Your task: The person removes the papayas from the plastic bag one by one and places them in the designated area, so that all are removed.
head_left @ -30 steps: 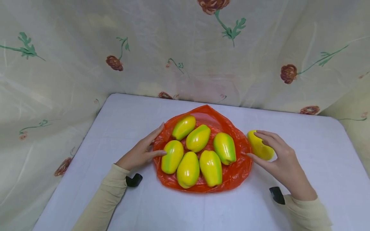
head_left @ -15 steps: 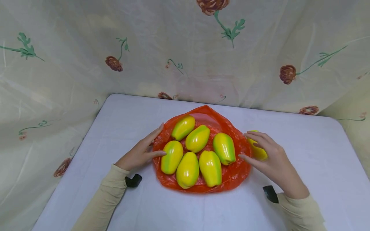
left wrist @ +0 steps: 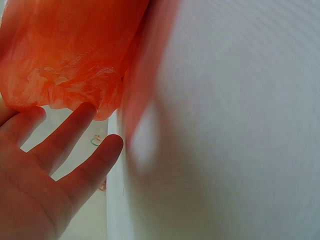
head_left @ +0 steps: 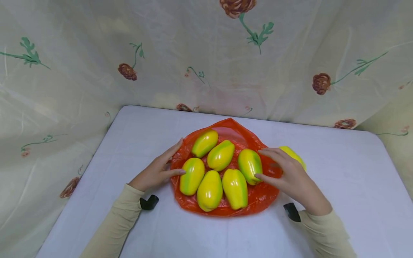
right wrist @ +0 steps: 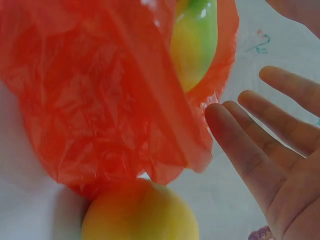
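A red plastic bag (head_left: 266,195) stands open with its edges spread, and several yellow-green papayas (head_left: 209,190) lie in it. My left hand (head_left: 156,172) is at the bag's left side, fingers along the outside and thumb over the edge towards the leftmost papaya (head_left: 191,179). In the left wrist view its fingers (left wrist: 67,130) are extended near the red plastic. My right hand (head_left: 293,179) hovers over the bag's right edge, fingers spread and holding nothing, thumb near the rightmost papaya (head_left: 249,161). One papaya (head_left: 294,156) lies outside the bag, partly hidden behind the right hand.
A white cloth covers the table (head_left: 348,186). Behind and to the left hangs a flowered curtain (head_left: 206,53). Black wrist mounts (head_left: 149,201) stick out from both sleeves.
My right hand has moved left, from beside the outer papaya to over the bag's right edge near the rightmost papaya. The left hand and the bag have stayed put.
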Demonstrator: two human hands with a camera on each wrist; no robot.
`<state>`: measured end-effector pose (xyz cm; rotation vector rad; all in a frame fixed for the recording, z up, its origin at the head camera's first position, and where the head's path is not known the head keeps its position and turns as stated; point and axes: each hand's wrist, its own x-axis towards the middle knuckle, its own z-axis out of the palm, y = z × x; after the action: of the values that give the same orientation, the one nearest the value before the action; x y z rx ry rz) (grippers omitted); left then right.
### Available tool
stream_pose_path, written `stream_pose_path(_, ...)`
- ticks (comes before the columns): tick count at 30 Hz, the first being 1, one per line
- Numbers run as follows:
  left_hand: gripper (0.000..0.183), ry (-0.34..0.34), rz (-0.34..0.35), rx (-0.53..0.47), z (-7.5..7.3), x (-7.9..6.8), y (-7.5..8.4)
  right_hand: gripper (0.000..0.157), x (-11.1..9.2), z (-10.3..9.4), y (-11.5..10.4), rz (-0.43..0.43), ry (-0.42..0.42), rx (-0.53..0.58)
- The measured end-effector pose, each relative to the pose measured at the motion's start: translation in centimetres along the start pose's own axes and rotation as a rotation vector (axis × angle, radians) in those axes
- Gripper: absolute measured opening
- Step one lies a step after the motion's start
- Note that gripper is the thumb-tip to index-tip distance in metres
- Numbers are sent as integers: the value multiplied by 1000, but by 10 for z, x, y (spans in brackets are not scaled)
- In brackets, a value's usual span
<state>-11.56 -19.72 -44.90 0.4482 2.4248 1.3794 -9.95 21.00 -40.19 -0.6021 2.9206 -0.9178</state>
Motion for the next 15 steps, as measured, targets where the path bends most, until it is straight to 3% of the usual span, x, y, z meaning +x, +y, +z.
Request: stream_pose_path(15, 93, 0, 4, 4, 0, 0, -1, 70, 8, 6, -3, 69, -99, 0)
